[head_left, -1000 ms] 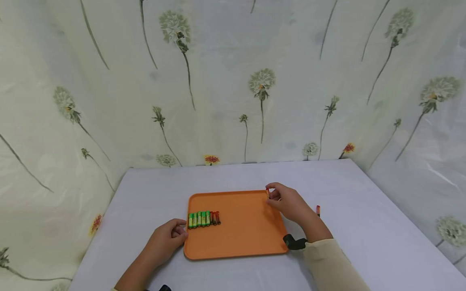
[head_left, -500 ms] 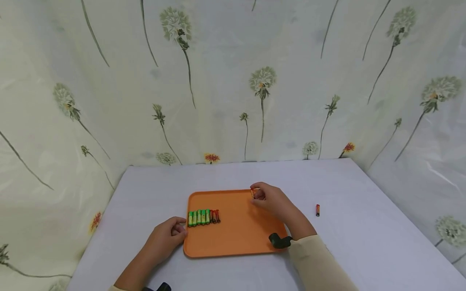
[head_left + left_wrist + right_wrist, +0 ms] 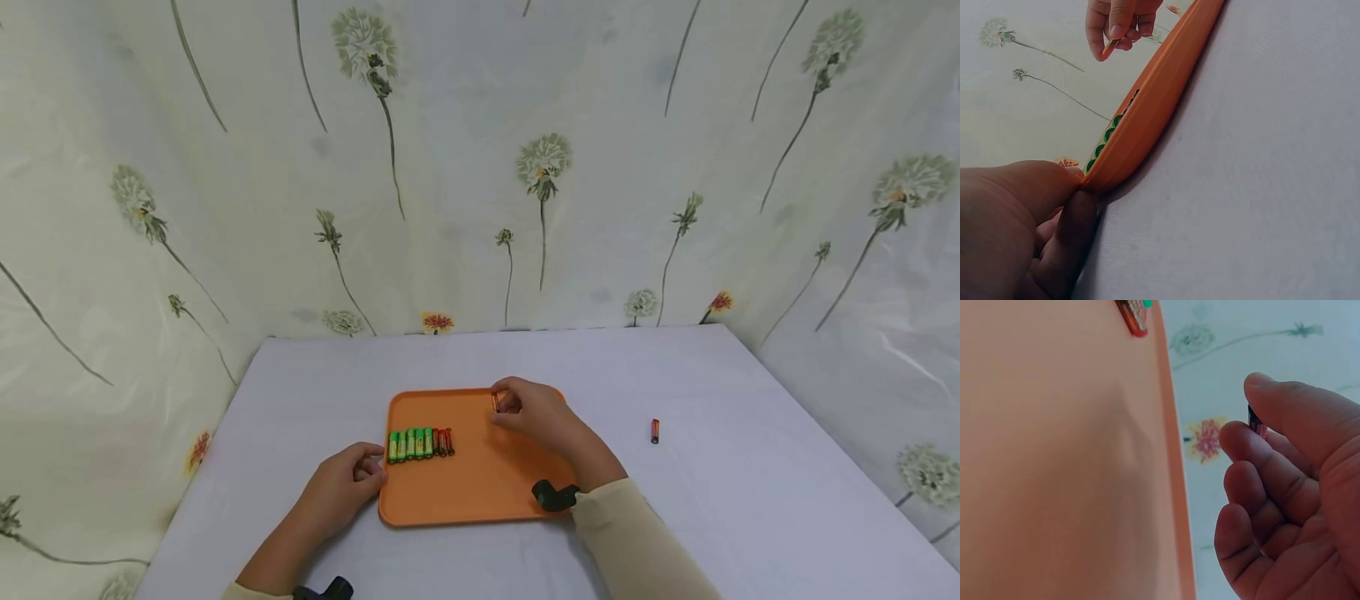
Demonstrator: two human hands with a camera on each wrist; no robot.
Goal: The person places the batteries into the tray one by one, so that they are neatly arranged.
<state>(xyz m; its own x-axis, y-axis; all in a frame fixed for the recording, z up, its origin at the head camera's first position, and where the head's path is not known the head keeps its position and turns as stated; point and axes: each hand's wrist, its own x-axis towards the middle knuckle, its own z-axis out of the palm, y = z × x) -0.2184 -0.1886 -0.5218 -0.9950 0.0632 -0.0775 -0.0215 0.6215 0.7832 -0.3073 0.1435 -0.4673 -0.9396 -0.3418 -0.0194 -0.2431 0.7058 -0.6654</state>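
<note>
An orange tray (image 3: pixel 450 497) lies on the white table. My left hand (image 3: pixel 343 487) grips its left rim; in the left wrist view the thumb and a bent finger meet at the tray's edge. Between thumb and index finger, my right hand (image 3: pixel 536 417) pinches a small red battery (image 3: pixel 495 402) above the tray's far part. The right wrist view shows only the dark end of that battery (image 3: pixel 1255 422). Inside the tray, along its left side, stands a row of several green batteries (image 3: pixel 410 445) with 3 thinner red batteries (image 3: pixel 443 442) right beside them.
One more red battery (image 3: pixel 655 431) lies on the table (image 3: pixel 750 467) to the right of the tray. A cloth printed with dandelions (image 3: pixel 450 167) hangs behind the table and at both sides.
My right hand has moved left with the pinched battery, from the tray's far right corner toward the row. The left hand stays at the rim.
</note>
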